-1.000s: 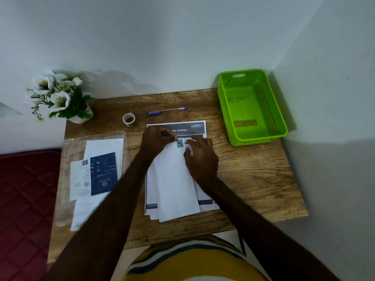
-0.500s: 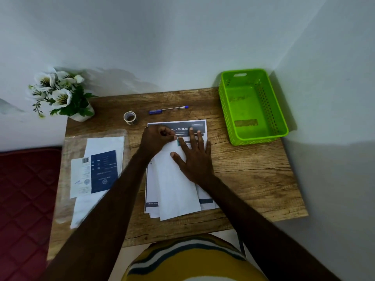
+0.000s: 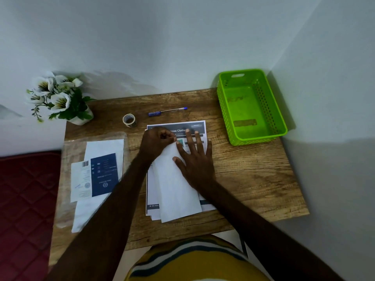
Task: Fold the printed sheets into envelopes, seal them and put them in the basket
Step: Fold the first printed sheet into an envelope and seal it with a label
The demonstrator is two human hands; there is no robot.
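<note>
A: Where are the hands?

B: Both are on the folded sheet [image 3: 174,179], which lies slanted on top of the stack of printed sheets [image 3: 200,128] in the middle of the worktop [image 3: 253,179]. The left hand [image 3: 156,144] has its fingers curled and pinches the sheet's far corner. The right hand [image 3: 194,159] lies flat with fingers spread, pressing the fold down.

A: How do the edges sit?

B: The folded sheet's near end reaches past the stack's near edge but stops short of the worktop's front edge. The stack's far edge lies just beside the pen [image 3: 167,111] and the tape roll [image 3: 129,120].

A: And the basket?

B: The green basket [image 3: 223,110] sits at the far right corner, against the wall, its right side hanging a little over the worktop's edge. Bare wood lies between it and the stack.

A: The left side?

B: A clear plastic sleeve [image 3: 69,151] holding white paper and a blue label fills it; a flower pot [image 3: 79,119] stands at the far left corner.
</note>
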